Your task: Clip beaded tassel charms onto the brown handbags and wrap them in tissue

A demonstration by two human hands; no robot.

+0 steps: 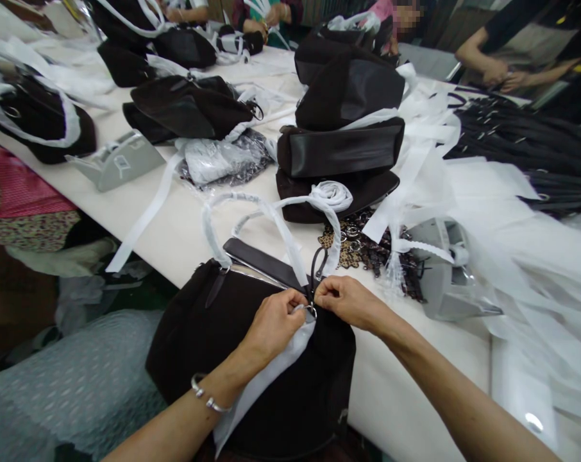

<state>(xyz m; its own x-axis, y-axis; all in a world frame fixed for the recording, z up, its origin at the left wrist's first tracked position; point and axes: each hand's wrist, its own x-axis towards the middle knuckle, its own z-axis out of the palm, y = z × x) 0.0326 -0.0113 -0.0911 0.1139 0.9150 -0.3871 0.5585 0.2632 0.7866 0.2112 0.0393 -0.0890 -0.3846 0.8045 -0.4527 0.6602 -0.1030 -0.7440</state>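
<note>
A dark brown handbag (199, 340) leans at the near table edge, its metal zipper (259, 276) partly open. Its two handles (288, 240) are wrapped in white material and arch above it. My left hand (276, 321), with a silver bracelet at the wrist, pinches the white wrapping strip (271, 378) beside a metal ring (311, 312). Just right of the ring, my right hand (343, 300) is closed at the base of a thin dark loop (318, 266); what its fingertips grip is too small to tell.
Dark bags (348, 83) are stacked beyond. Tape dispensers stand left (127, 163) and right (449, 282). White strips (506, 218) and black straps (512, 141) cover the right side. Bubble wrap (79, 378) lies lower left. Other people's hands (506, 77) work across the table.
</note>
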